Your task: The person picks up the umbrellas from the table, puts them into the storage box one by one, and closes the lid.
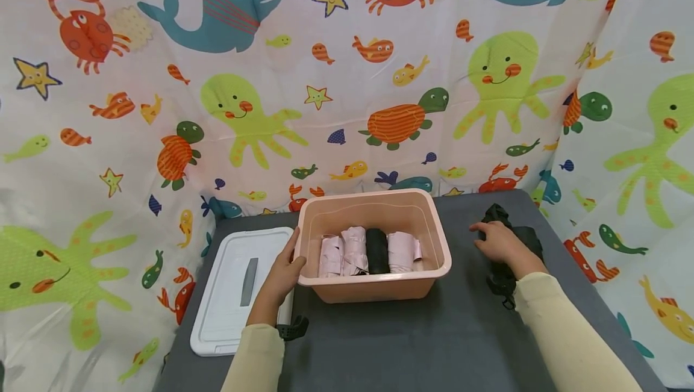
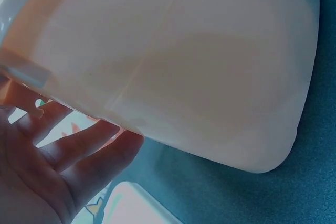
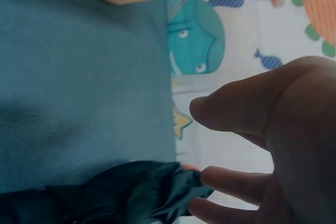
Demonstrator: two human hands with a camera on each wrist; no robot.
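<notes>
Cream sleeves lead to the hands: left hand [image 1: 283, 271] braces the pink bin [image 1: 440, 241] with straight fingers; right hand [image 1: 499, 242] lies loosely open on the dark cloth [image 1: 528, 236], fetching it; closing round it seems next.

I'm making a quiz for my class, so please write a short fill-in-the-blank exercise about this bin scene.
1. The left hand touches the ____ side of the pink bin.
2. Among the pink rolls in the bin stands one ____ roll.
3. The right hand rests on a ____ cloth on the table.
4. The white lid lies ____ of the bin.

Missing words: left; black; black; left
</notes>
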